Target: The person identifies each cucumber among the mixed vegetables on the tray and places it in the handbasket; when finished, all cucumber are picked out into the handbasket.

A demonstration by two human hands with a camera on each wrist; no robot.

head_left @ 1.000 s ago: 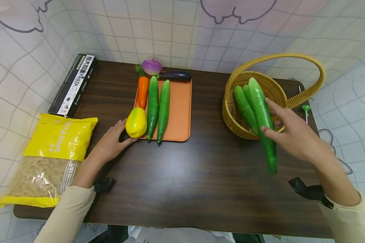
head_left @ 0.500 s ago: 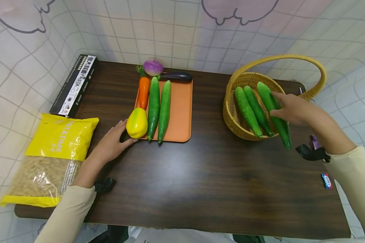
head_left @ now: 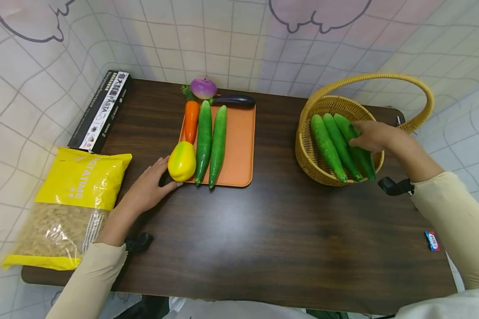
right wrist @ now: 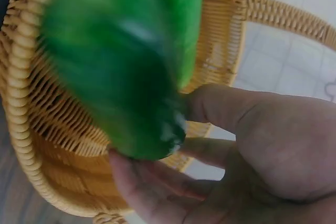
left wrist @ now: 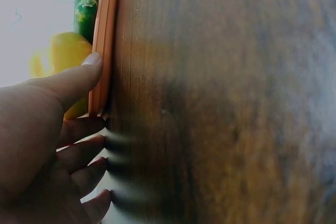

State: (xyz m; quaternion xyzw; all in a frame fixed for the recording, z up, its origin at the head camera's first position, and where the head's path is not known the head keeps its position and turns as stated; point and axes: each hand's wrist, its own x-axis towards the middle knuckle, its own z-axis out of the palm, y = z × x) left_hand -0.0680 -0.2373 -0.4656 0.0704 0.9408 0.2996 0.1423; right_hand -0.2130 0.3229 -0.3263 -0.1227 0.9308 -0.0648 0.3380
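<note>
One cucumber [head_left: 366, 162], at the basket [head_left: 304, 162]'s three o'clock, pinched by the right hand [head_left: 374, 136], is probably light, stiff, slick: best held mid-length; left hand [head_left: 147, 188] spread.

dark table [head_left: 263, 252]: basket [head_left: 306, 161], tray [head_left: 239, 150], bag [head_left: 73, 190], box [head_left: 100, 110], packet [head_left: 432, 241]

Tray [head_left: 238, 155]: plain orange. At tray: carrot [head_left: 191, 120], orange with green top; pear-shaped piece [head_left: 182, 161], yellow; tray cucumbers [head_left: 204, 139], green; eggplant [head_left: 235, 101], purple-black. Beyond tray: bulb [head_left: 203, 88], purple. Right of tray: basket [head_left: 309, 161], golden tan, woven pattern; basket cucumbers [head_left: 328, 146], green. Left of tray: bag [head_left: 84, 181], yellow with white lettering; box [head_left: 100, 111], black with white band. Below tray: surface [head_left: 263, 252], dark brown wood grain.
</note>
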